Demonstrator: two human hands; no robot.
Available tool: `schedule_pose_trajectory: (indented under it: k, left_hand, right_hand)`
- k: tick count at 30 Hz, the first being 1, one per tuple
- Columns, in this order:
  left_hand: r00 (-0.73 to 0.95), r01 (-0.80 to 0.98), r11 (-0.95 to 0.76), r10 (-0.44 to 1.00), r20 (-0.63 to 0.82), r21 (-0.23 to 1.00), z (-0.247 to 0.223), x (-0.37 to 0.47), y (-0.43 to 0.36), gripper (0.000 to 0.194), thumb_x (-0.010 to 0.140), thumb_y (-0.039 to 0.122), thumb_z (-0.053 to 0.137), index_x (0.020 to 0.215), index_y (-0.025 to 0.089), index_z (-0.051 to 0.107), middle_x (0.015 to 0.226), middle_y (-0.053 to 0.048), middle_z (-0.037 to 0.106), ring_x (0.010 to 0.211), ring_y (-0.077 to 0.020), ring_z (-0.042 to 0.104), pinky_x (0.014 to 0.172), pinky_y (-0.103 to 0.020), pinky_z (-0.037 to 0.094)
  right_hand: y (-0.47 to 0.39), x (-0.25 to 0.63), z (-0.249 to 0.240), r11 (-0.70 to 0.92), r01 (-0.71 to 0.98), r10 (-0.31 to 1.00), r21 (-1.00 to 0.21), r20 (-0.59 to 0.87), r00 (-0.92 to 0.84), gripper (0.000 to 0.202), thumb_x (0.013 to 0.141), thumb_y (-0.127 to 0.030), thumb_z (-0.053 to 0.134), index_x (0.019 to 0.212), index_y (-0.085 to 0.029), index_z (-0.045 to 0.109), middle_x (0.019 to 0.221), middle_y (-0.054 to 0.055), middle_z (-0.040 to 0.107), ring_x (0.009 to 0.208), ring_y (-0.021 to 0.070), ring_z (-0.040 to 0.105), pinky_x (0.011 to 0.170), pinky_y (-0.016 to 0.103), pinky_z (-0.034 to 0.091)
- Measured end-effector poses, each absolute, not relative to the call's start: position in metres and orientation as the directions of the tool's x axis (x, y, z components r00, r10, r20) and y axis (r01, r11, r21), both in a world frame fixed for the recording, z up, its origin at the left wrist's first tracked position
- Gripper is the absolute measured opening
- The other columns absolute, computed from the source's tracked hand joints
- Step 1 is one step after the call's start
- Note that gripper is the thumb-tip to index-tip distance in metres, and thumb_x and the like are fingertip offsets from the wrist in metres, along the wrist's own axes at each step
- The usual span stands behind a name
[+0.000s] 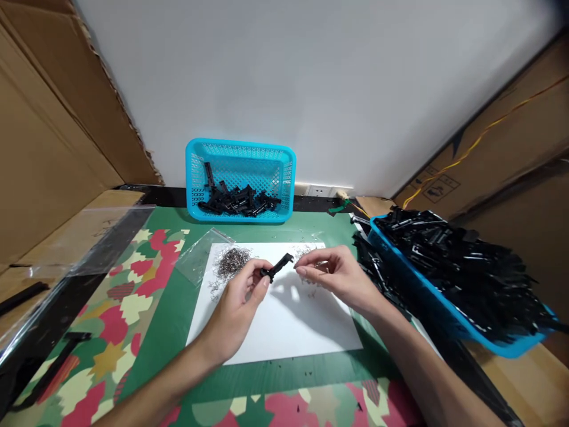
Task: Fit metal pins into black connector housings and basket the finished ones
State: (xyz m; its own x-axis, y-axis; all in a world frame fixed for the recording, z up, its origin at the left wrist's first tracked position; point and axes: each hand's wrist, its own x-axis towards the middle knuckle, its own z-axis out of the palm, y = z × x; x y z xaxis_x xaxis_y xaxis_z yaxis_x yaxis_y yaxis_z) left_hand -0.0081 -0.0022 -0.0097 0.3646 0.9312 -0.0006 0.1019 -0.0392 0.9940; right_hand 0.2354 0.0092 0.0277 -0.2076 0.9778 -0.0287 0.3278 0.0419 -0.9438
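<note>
The left forearm [171, 376], between seven and eight o'clock from the centre, is bare, slim and smooth in outline, narrowing towards the wrist. The right forearm [427, 356], between four and five o'clock, is likewise bare (it runs off the lower edge, so the upper arm is out of sight). The left hand [237, 305], at seven o'clock, and the right hand [342, 276], at four, are ungloved and slender-fingered.

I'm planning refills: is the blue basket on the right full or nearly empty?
Full: black parts heap above the rim of the right-hand blue basket, hiding its bottom.
</note>
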Motion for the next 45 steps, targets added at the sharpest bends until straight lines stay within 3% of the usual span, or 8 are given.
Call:
schedule_pose_trajectory:
  k: [5, 9, 16, 20, 25, 30, 39, 45]
  left_hand:
    - [0.384, 0.026, 0.082, 0.919, -0.086, 0.996, -0.011, -0.009, 0.0, 0.036, 0.108, 0.056, 0.048, 0.107, 0.021, 0.057, 0.075, 0.004, 0.043, 0.071, -0.0141, 0.042, 0.068, -0.026, 0.034]
    - [0.409, -0.027, 0.16, 0.902, -0.135, 0.987, -0.008, -0.009, 0.0, 0.043, 0.109, 0.058, 0.043, 0.089, 0.021, 0.05, 0.073, 0.003, 0.049, 0.066, -0.0123, 0.041, 0.065, -0.025, 0.035]
    - [0.417, -0.138, 0.377, 0.861, -0.291, 0.916, 0.0, -0.008, 0.0, 0.037, 0.102, 0.058, 0.061, 0.117, 0.025, 0.055, 0.071, 0.005, 0.052, 0.059, -0.0094, 0.042, 0.056, -0.019, 0.03]
    - [0.41, -0.181, 0.414, 0.856, -0.314, 0.892, 0.003, -0.008, 0.001, 0.039, 0.098, 0.058, 0.067, 0.119, 0.026, 0.058, 0.068, 0.005, 0.052, 0.057, -0.0087, 0.04, 0.054, -0.018, 0.027]
    - [0.371, -0.202, 0.403, 0.875, -0.311, 0.893, 0.005, -0.009, 0.001, 0.037, 0.099, 0.058, 0.065, 0.11, 0.023, 0.065, 0.065, 0.004, 0.049, 0.055, -0.0082, 0.036, 0.051, -0.019, 0.02]
    - [0.384, -0.209, 0.385, 0.878, -0.287, 0.899, 0.006, -0.009, 0.002, 0.035, 0.099, 0.056, 0.066, 0.111, 0.023, 0.069, 0.066, 0.004, 0.049, 0.052, -0.0068, 0.031, 0.049, -0.019, 0.017]
    - [0.372, 0.193, -0.027, 0.927, -0.048, 0.981, 0.002, -0.009, -0.01, 0.03, 0.098, 0.047, 0.069, 0.094, 0.019, 0.079, 0.067, 0.001, 0.054, 0.057, -0.0102, 0.035, 0.052, -0.025, 0.024]
    - [0.493, 0.256, -0.016, 0.862, -0.116, 0.967, 0.003, -0.006, -0.015, 0.025, 0.102, 0.043, 0.063, 0.102, 0.02, 0.074, 0.06, 0.006, 0.042, 0.055, -0.0105, 0.033, 0.052, -0.026, 0.022]
  right_hand:
    - [0.003, 0.263, 0.037, 0.191, 0.607, 0.92, -0.772, -0.074, -0.385, 0.019, 0.094, -0.034, 0.073, 0.088, -0.018, 0.083, 0.072, 0.001, 0.07, 0.062, 0.0126, 0.055, 0.055, 0.024, 0.038]
    - [-0.002, 0.265, 0.03, 0.257, 0.668, 0.91, -0.699, -0.057, -0.41, 0.01, 0.092, -0.026, 0.074, 0.094, -0.023, 0.084, 0.083, 0.003, 0.074, 0.07, 0.0151, 0.062, 0.064, 0.026, 0.045]
    - [-0.003, 0.256, 0.025, 0.292, 0.713, 0.901, -0.638, -0.067, -0.429, 0.011, 0.094, -0.019, 0.07, 0.09, -0.023, 0.08, 0.086, 0.002, 0.071, 0.072, 0.0144, 0.061, 0.065, 0.026, 0.044]
    - [-0.006, 0.252, 0.033, 0.312, 0.642, 0.886, -0.7, -0.029, -0.462, 0.013, 0.101, -0.023, 0.064, 0.092, -0.021, 0.073, 0.094, 0.003, 0.069, 0.078, 0.0147, 0.061, 0.069, 0.026, 0.046]
    - [-0.012, 0.246, 0.039, 0.17, 0.466, 0.921, -0.868, -0.027, -0.388, 0.02, 0.104, -0.034, 0.062, 0.093, -0.02, 0.071, 0.087, 0.002, 0.071, 0.063, 0.0112, 0.056, 0.053, 0.024, 0.039]
    - [-0.012, 0.241, 0.032, 0.149, 0.322, 0.949, -0.935, 0.044, -0.313, 0.019, 0.096, -0.035, 0.075, 0.088, -0.018, 0.08, 0.079, 0.005, 0.078, 0.073, 0.0175, 0.07, 0.062, 0.026, 0.052]
    - [-0.018, 0.23, 0.026, 0.04, 0.249, 0.937, -0.968, -0.05, -0.345, 0.021, 0.101, -0.033, 0.069, 0.118, -0.02, 0.068, 0.094, 0.007, 0.082, 0.088, 0.0215, 0.078, 0.073, 0.03, 0.057]
    - [-0.024, 0.217, 0.024, -0.062, 0.189, 0.904, -0.98, -0.136, -0.406, 0.018, 0.1, -0.026, 0.07, 0.107, -0.024, 0.053, 0.093, 0.004, 0.078, 0.088, 0.0198, 0.079, 0.075, 0.028, 0.056]
